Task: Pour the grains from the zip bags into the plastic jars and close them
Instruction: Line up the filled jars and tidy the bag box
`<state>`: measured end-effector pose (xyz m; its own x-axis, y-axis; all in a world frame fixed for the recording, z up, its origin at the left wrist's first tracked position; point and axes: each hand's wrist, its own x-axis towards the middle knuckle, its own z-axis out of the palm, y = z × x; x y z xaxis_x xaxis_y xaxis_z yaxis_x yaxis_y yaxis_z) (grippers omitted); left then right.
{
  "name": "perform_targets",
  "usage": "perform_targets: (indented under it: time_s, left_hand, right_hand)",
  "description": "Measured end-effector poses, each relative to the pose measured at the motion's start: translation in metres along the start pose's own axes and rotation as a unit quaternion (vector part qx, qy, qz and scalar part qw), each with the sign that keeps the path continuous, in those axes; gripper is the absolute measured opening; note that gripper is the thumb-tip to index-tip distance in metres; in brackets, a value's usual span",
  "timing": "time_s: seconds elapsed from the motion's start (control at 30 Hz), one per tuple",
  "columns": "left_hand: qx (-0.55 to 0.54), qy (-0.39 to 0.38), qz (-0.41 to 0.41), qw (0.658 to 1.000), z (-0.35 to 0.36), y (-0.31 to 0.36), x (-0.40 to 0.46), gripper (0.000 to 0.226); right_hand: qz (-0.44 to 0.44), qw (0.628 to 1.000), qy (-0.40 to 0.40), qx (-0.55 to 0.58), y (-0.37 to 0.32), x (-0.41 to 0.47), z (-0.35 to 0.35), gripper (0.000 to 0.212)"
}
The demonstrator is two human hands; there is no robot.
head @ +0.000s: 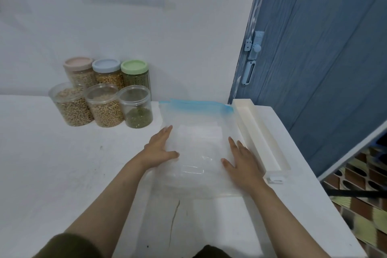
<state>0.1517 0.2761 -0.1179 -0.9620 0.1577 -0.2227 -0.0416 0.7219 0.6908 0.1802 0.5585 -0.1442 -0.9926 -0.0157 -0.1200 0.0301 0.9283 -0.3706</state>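
Note:
A stack of flat, clear zip bags (196, 132) with blue zip strips lies on the white table (62, 163). My left hand (160, 148) rests flat on the stack's left edge. My right hand (240, 159) lies flat on its right side, fingers straight. At the back left stand three open jars: two hold beige grains (72, 109) (104, 109), one holds a little green grain (137, 109). Behind them stand three closed jars with a pink lid (78, 64), a blue lid (106, 65) and a green lid (134, 67).
A long white tray (261, 138) lies along the table's right edge, just beside my right hand. A blue door (314, 48) stands beyond that edge. The white wall is right behind the jars.

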Motion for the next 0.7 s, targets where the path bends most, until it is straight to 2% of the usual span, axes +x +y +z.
perform_targets:
  time_s: [0.2, 0.27, 0.33, 0.4, 0.47, 0.5, 0.57, 0.63, 0.7]
  left_hand:
    - [0.041, 0.056, 0.007, 0.998, 0.011, -0.01, -0.011, 0.086]
    - [0.043, 0.116, 0.062, 0.99, 0.011, -0.014, -0.016, 0.07]
    - [0.055, 0.161, 0.165, 0.972, 0.01, -0.023, -0.021, 0.051]
    - [0.04, 0.158, 0.219, 0.962, 0.01, -0.033, -0.027, 0.036]
    - [-0.004, 0.128, 0.211, 0.969, 0.011, -0.043, -0.035, 0.032]
    - [-0.027, 0.101, 0.204, 0.973, 0.01, -0.047, -0.039, 0.037]
    - [-0.046, 0.019, 0.188, 0.981, 0.006, -0.053, -0.044, 0.06]
    - [-0.015, -0.06, 0.173, 0.983, 0.002, -0.055, -0.046, 0.086]
    - [0.043, -0.103, 0.167, 0.98, -0.001, -0.056, -0.044, 0.106]
  right_hand:
    - [0.004, 0.999, 0.006, -0.04, -0.006, 0.008, -0.014, 0.064]
    - [0.017, 0.998, -0.002, -0.055, -0.01, 0.008, -0.012, 0.059]
    - [0.022, 0.997, -0.007, -0.069, -0.01, 0.006, -0.007, 0.054]
    - [0.02, 0.998, 0.001, -0.055, -0.006, 0.003, -0.001, 0.051]
    - [0.015, 0.999, 0.007, -0.042, -0.001, 0.001, 0.002, 0.049]
    - [0.015, 0.999, 0.006, -0.037, 0.0, 0.001, 0.003, 0.049]
    - [0.015, 1.0, 0.004, -0.027, 0.002, 0.003, 0.002, 0.047]
    - [0.015, 1.0, -0.002, -0.019, 0.003, 0.005, 0.001, 0.046]
    - [0.019, 1.0, -0.012, -0.015, 0.005, 0.009, -0.002, 0.045]
